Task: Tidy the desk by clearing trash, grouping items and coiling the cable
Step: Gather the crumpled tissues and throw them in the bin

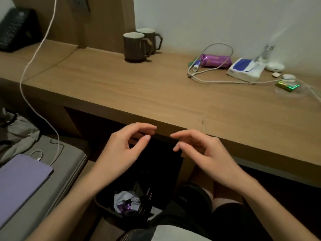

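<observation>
Left hand [128, 148] and right hand [201, 152] raised at the counter [139, 87] front edge, fingers loosely curled, both empty, two mugs [134, 46] at counter's back, one white cable [225, 82] looped on counter's right end, one trash bin [104, 206] under counter

At the far left of the bench [121, 84] a black textured case [16, 29] leans against the white wall [225, 18]. Beside it rises a wooden wall panel [104, 23] bearing a dark socket plate [83, 4] near its top. A white charger cord [35, 53] hangs from up there, passes the bench's left end and plugs into a purple tablet [20, 180] lying on a grey bed [57, 185] at near left. A crumpled grey garment [19, 134] lies just beyond the tablet.
</observation>
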The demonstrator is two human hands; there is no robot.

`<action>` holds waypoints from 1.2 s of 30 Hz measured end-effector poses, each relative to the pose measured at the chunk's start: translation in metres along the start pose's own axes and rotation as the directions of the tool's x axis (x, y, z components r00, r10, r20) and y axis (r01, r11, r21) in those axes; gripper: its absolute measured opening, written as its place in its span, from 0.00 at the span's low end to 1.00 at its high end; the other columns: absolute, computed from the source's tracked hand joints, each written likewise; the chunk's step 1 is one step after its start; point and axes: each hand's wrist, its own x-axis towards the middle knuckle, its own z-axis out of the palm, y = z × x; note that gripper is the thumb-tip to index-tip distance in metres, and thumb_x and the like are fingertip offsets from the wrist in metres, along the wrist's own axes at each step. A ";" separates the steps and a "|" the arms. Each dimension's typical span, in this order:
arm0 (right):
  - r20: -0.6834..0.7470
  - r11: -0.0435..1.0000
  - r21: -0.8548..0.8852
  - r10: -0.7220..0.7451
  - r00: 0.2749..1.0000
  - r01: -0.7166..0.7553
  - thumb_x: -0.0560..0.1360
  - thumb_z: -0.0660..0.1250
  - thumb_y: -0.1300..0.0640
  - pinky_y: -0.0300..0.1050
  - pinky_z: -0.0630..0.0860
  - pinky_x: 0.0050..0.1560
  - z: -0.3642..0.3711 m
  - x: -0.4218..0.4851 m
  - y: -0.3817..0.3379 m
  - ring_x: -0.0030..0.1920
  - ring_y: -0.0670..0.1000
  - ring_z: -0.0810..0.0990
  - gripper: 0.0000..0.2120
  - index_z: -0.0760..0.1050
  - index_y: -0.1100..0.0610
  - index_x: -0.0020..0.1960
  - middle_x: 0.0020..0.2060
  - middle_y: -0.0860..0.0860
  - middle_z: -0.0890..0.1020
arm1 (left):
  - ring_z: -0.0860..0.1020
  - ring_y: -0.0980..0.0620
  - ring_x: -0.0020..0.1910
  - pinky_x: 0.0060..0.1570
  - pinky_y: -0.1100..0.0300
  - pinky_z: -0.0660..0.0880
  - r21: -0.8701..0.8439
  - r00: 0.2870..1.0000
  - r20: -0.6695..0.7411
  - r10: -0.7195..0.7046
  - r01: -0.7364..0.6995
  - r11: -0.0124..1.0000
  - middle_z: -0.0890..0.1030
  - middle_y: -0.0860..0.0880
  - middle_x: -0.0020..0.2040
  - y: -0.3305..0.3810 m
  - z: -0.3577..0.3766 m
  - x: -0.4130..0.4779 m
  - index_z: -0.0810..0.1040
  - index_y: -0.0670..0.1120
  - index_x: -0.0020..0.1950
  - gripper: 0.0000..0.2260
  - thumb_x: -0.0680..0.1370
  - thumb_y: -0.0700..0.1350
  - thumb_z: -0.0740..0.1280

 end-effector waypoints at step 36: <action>-0.440 0.500 -0.744 0.133 0.888 -0.443 0.81 0.56 0.50 0.47 0.62 0.67 -0.295 0.047 0.130 0.66 0.53 0.70 0.17 0.71 0.52 0.68 0.66 0.50 0.75 | 0.46 0.50 0.77 0.75 0.48 0.48 0.569 0.927 0.308 0.214 -0.359 0.740 0.53 0.54 0.78 0.059 0.209 0.289 0.53 0.61 0.76 0.25 0.79 0.61 0.52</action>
